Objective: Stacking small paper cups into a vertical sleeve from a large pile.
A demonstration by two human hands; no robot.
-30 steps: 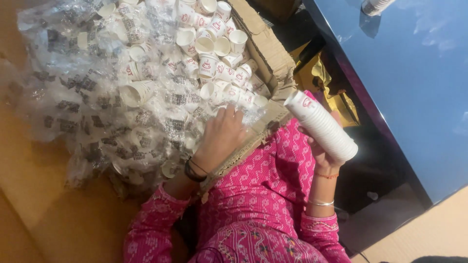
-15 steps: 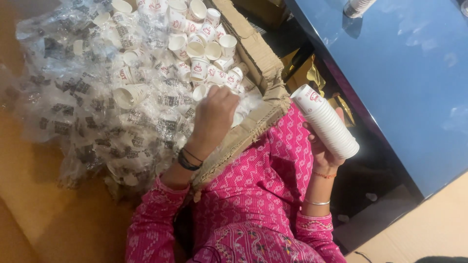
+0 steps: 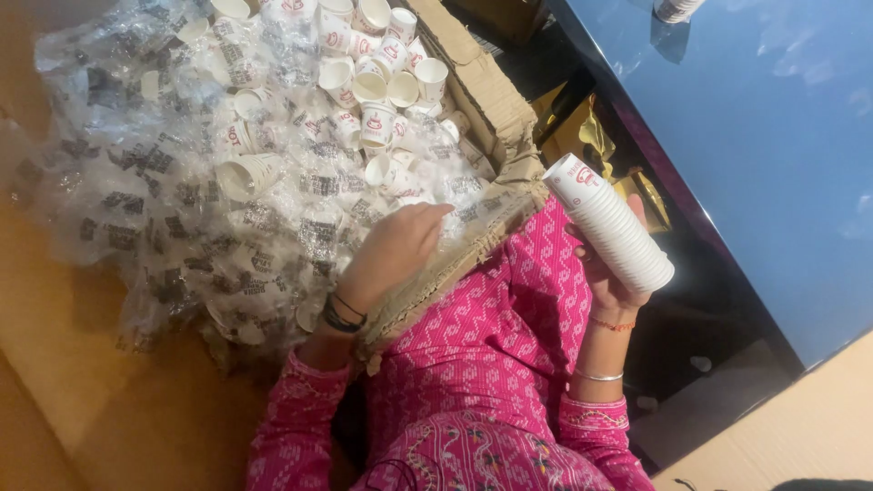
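My left hand (image 3: 396, 247) lies palm down inside a big cardboard box (image 3: 483, 84), fingers stretched over clear printed plastic bags (image 3: 173, 182) of small white paper cups. Its fingertips touch the plastic beside loose cups (image 3: 377, 86) with red prints; its palm side is hidden. My right hand (image 3: 611, 289) grips a long stack of nested white paper cups (image 3: 607, 225), held tilted with the open end up-left, just outside the box's torn edge. Both arms wear pink patterned sleeves with bangles at the wrists.
A blue glossy tabletop (image 3: 773, 136) fills the right side, with a second cup stack (image 3: 676, 9) at its top edge. Gold foil wrapping (image 3: 582, 136) lies in the dark gap between box and table. Brown cardboard (image 3: 91, 391) spreads at lower left.
My left hand has shifted a little over the plastic and flattened, fingers now reaching toward the loose cups. The cup stack in my right hand has stayed nearly in place.
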